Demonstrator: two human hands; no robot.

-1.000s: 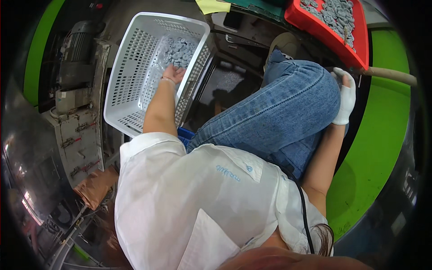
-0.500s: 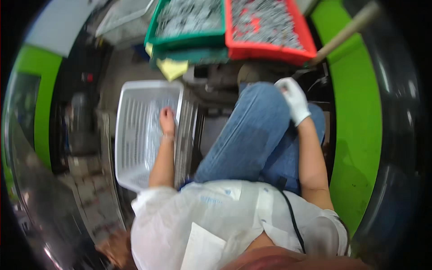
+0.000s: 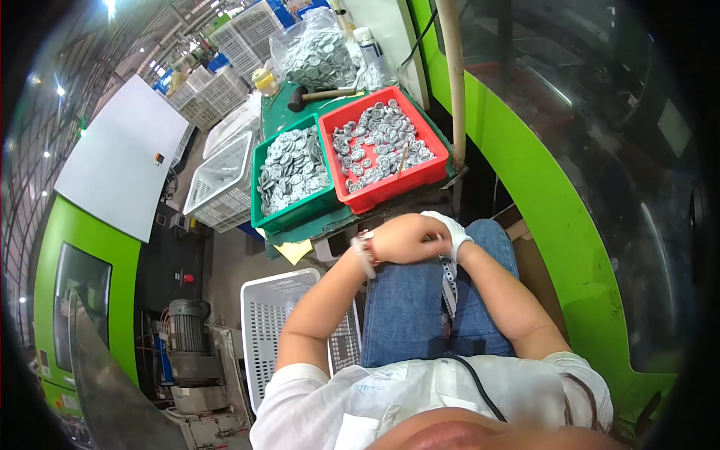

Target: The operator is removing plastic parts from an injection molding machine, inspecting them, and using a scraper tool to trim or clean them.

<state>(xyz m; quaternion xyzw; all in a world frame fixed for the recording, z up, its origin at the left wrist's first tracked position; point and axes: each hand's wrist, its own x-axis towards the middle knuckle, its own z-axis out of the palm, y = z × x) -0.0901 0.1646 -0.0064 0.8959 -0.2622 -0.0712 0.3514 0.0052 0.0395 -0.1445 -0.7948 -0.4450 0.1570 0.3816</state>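
My bare left hand [image 3: 405, 238] is above my thighs, bent in towards my right hand, its fingers curled and the thumb pointing at the glove. Whatever it grips is hidden. My right hand [image 3: 453, 231] wears a white glove and meets the left; its fingers are mostly covered. Directly below the two hands, a narrow grey strip with dark holes [image 3: 449, 286] lies or hangs over my jeans; I cannot tell which hand holds it. Beyond my knees, a red tray [image 3: 358, 196] and a green tray [image 3: 291, 217] contain many round grey parts.
A white plastic basket [image 3: 255, 330] stands low at my left. On the green table [image 3: 279, 112] are a hammer [image 3: 315, 96], a yellow-capped bottle [image 3: 265, 81] and a clear bag of grey parts [image 3: 322, 56]. A pole [image 3: 454, 97] rises by the table's right corner.
My left hand has left the white basket and come over my lap. My gloved right hand has moved from the knee to meet it. The view has tilted up, showing more of the table.
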